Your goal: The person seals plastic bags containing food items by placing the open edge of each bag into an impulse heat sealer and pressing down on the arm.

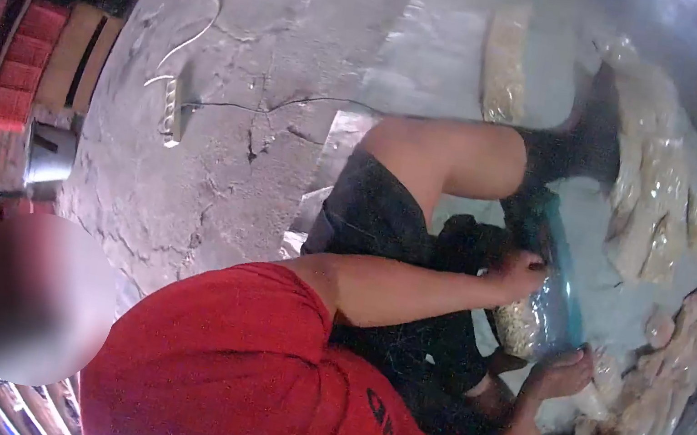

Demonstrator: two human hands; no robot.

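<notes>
A clear plastic bag [564, 295] with a blue edge hangs between my hands. Pale small pieces [518, 327] fill its lower left part. My left hand [519, 281] is closed at the bag's near side, its fingers pinched together. Lower down, my right hand [564, 375] grips the bag's bottom corner, fingertips against the blue edge. My red sleeve and dark shorts show behind the hands, and a bent bare leg crosses above them.
Shiny pale plastic-wrapped items [662, 187] lie at the right, more pale pieces [661, 390] below. A long filled packet [505, 64] rests above my leg. On the cracked floor [277, 40] is a power strip [171, 110] with cables. A white bucket [51, 154] stands left.
</notes>
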